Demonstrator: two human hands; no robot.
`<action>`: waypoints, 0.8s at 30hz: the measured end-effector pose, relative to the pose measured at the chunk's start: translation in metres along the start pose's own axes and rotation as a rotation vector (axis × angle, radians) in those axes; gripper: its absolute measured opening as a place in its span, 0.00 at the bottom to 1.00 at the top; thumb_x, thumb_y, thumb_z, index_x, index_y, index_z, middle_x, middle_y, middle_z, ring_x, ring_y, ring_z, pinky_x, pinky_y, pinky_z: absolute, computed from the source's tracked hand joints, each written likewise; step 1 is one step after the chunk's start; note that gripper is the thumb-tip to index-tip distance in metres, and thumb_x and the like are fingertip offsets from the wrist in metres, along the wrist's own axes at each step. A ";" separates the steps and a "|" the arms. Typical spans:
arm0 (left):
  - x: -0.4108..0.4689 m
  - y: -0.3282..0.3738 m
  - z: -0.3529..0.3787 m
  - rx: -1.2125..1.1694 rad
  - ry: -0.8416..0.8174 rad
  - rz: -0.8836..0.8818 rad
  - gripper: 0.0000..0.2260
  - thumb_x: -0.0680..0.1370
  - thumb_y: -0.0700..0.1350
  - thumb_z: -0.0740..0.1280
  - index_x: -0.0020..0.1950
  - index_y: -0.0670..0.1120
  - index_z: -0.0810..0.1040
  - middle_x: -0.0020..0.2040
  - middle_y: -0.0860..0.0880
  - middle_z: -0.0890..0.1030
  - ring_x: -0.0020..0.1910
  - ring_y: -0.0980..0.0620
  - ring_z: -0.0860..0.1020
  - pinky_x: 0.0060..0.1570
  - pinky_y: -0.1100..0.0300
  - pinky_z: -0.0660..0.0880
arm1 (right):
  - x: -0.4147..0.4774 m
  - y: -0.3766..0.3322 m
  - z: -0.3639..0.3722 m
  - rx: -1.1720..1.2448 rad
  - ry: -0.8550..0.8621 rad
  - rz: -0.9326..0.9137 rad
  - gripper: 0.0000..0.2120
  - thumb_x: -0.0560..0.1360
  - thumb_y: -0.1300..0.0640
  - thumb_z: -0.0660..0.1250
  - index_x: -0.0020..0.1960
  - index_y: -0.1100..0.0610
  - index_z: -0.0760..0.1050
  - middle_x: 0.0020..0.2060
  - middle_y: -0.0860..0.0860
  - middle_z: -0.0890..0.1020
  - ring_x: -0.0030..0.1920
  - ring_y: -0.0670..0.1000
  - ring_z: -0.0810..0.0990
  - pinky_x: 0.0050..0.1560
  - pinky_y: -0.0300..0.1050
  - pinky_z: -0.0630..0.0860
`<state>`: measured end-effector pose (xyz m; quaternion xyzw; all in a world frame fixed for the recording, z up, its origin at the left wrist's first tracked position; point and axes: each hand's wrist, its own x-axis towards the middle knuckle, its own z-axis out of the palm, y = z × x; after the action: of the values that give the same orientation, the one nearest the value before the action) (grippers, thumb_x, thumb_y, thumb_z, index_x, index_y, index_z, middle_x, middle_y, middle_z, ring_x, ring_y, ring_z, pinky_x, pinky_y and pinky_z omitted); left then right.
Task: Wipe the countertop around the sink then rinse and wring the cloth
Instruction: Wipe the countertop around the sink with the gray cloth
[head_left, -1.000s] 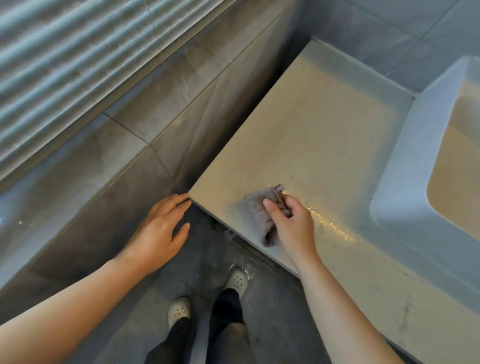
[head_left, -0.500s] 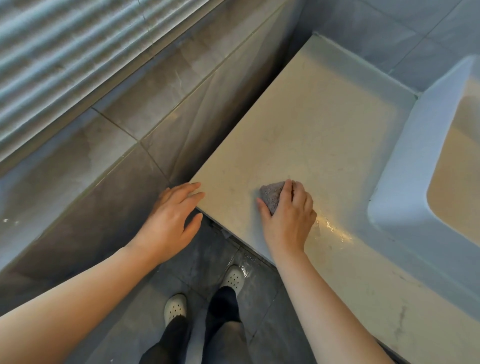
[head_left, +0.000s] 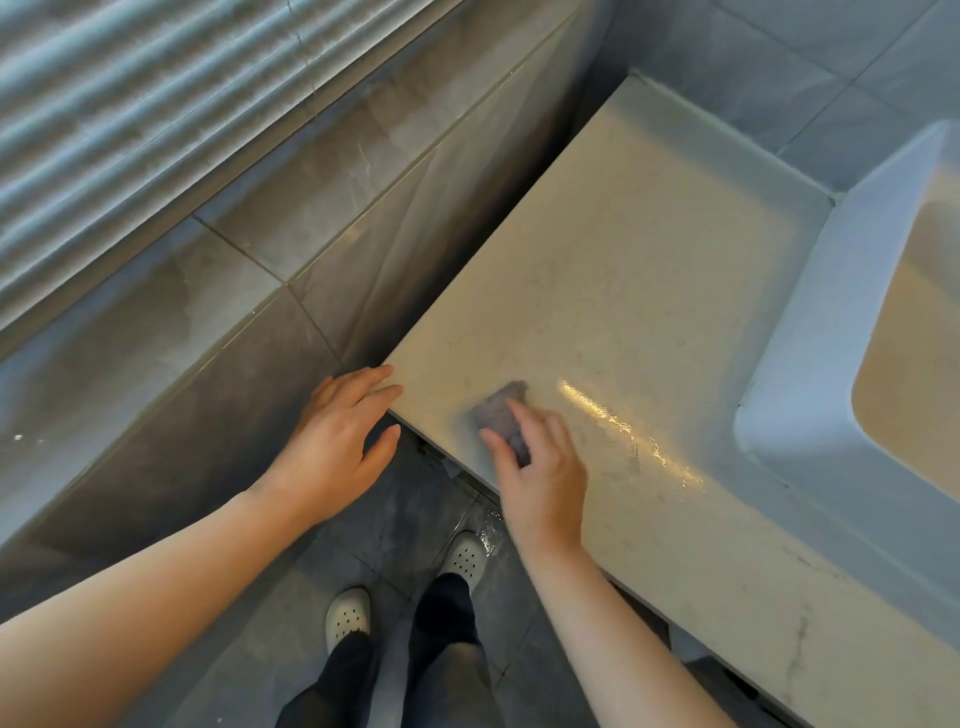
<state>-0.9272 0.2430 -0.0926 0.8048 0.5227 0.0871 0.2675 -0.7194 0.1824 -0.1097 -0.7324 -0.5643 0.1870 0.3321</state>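
**Cloth Position and Hand State at the Left Front Corner**

Grips the grey cloth (head_left: 501, 408) in the right hand (head_left: 543, 467). Fingers laid over the top of it and slightly bent, thumb closed against its near side, a fold of fabric caught between thumb and forefinger. Presses the cloth down on the countertop (head_left: 649, 270), near the front edge and just beside the left front corner. Well apart from the sink (head_left: 810, 291), set on the right part of the countertop.

Extends the left hand (head_left: 337, 436) with fingers straight and relaxed, holding nothing. Fingertips at the corner of the countertop, thumb spread apart below the edge. Cannot tell whether the fingertips actually touch the stone.

Shows a wet, glossy streak (head_left: 623, 431) on the countertop just right of the cloth, slanting toward the front edge ahead of the sink. Shows grey wall tiles (head_left: 260, 249) left of the countertop, with a ribbed panel (head_left: 130, 104) above them. Below the hands: dark floor tiles (head_left: 395, 525), two white perforated shoes (head_left: 348, 616), dark trouser legs (head_left: 441, 649).
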 end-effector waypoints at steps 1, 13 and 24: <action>-0.001 -0.002 0.000 -0.006 -0.002 -0.010 0.24 0.77 0.54 0.56 0.68 0.42 0.73 0.71 0.47 0.68 0.70 0.47 0.66 0.69 0.53 0.61 | -0.010 -0.008 -0.001 0.119 -0.078 0.047 0.16 0.73 0.52 0.72 0.60 0.53 0.78 0.47 0.45 0.79 0.43 0.39 0.76 0.42 0.29 0.73; 0.004 0.012 0.021 0.109 -0.091 0.080 0.27 0.77 0.55 0.55 0.71 0.41 0.69 0.74 0.44 0.64 0.74 0.41 0.57 0.71 0.50 0.56 | -0.004 0.095 -0.125 -0.040 0.501 0.378 0.17 0.76 0.57 0.68 0.64 0.58 0.75 0.57 0.54 0.81 0.57 0.54 0.78 0.59 0.45 0.73; 0.001 0.005 0.020 0.122 -0.130 0.103 0.23 0.77 0.46 0.66 0.71 0.41 0.68 0.75 0.43 0.62 0.75 0.43 0.56 0.72 0.48 0.57 | -0.049 0.057 -0.029 0.015 0.358 0.280 0.19 0.77 0.52 0.65 0.65 0.58 0.74 0.59 0.53 0.79 0.59 0.50 0.74 0.60 0.40 0.71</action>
<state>-0.9142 0.2358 -0.1065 0.8493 0.4665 0.0164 0.2465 -0.6752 0.1194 -0.1341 -0.8225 -0.3876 0.1026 0.4033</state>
